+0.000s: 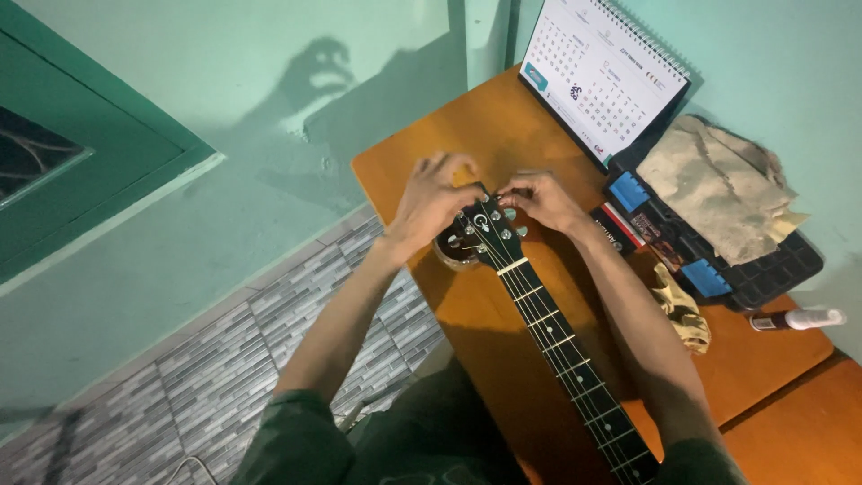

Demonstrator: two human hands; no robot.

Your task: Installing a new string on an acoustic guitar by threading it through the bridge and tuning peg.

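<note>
Looking down from the head camera, a guitar headstock (482, 229) lies on an orange-brown wooden table (503, 126), the fretted neck (561, 350) running back from it toward the person's lap.

Risk, as I judge it: the headstock sits near the table's left edge, and both hands press on it from either side. An uneven push could slide it off that edge or twist it, and a string under tension could snap at a tuning peg (508, 233) if turned too far. The small white bottle (799, 318), well to the right of the headstock at the table's far edge, could roll if the table is jolted.

The left hand (433, 199) lies against the headstock's left side, fingers curled about halfway and gathered at the pegs there; whether it grips one I cannot tell. The right hand (541, 198) meets the headstock's upper right, fingertips pinched narrowly together on something small, probably a peg or string end, too small to make out.

Right of the headstock sit a black tool case (718, 260) with a crumpled cloth (718, 184) on top, and behind it a desk calendar (602, 76).
</note>
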